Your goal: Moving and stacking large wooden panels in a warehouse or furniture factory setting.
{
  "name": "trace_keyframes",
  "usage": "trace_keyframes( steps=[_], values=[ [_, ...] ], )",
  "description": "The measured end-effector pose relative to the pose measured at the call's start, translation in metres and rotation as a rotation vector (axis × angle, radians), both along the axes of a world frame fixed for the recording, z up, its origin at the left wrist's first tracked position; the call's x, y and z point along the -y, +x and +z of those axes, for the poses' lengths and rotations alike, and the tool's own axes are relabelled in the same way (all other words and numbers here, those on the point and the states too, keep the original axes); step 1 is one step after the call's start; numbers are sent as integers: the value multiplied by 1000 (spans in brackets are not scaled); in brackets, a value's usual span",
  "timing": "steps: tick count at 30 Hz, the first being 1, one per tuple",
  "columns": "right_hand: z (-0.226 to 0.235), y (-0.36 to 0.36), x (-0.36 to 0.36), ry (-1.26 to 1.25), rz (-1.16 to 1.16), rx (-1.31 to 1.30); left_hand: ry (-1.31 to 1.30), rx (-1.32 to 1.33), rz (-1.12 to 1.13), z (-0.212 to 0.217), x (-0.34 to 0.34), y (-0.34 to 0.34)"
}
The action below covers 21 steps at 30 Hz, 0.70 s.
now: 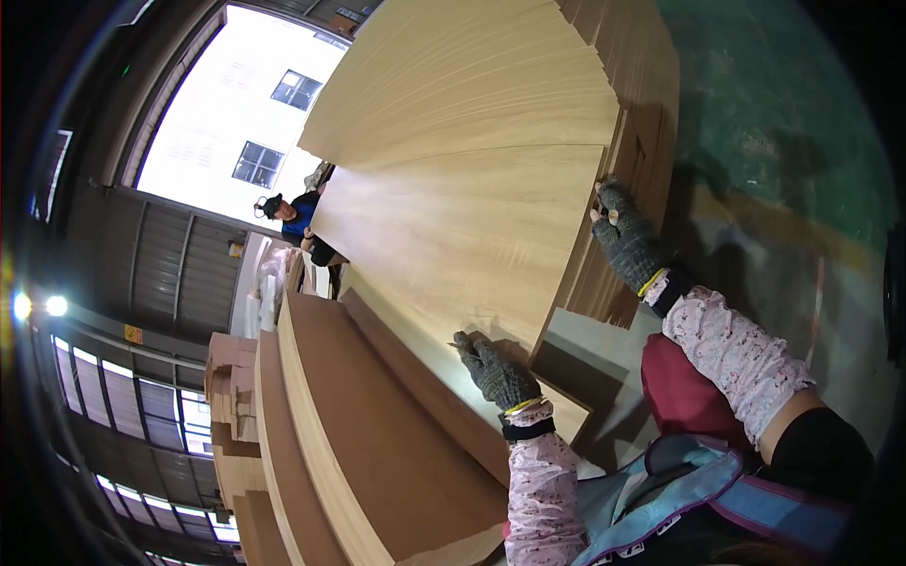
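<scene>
A large pale plywood sheet (pixel 453 236) lies on top of a tall stack, sloping away from me in this view. My right hand (pixel 625 231), in a grey knit glove with bare fingertips, is closed at the sheet's near edge, fingers bent over it. My left hand (pixel 495 373), gloved the same way, rests near the sheet's left corner with its fingers stretched out. Under the sheet, the stacked boards (pixel 609 274) show their uneven edges. At the far end a co-worker (pixel 294 215) in a cap and blue top has one hand near the sheet's far edge.
To the left stands another stack of brown boards (pixel 377 415), close beside the sheet. More piled panels (pixel 231 396) stand behind it. A green and grey floor (pixel 774 170) lies to the right. Beyond the co-worker is a bright wide doorway (pixel 226 113).
</scene>
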State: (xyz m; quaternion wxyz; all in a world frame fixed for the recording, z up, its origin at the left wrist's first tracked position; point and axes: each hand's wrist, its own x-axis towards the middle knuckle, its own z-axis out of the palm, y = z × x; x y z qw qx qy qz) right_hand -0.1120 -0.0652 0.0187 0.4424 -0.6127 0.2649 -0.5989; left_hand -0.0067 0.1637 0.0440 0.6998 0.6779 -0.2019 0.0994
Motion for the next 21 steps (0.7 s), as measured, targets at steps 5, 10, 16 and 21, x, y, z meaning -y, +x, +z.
trace_keyframes(
  steps=[5, 10, 16, 21],
  values=[
    [-16, 5, 5, 5, -16, 47, 148, -77, -23, 7, 17, -3],
    [-6, 4, -2, 10, 36, 105, 434, -1, 60, 26, 46, -9],
    [-10, -1, 1, -45, -36, -25, 618, 150, 62, 19, 95, -24],
    [-3, 0, -2, -5, 20, -64, 491, 145, 51, 15, 102, -17]
  ],
)
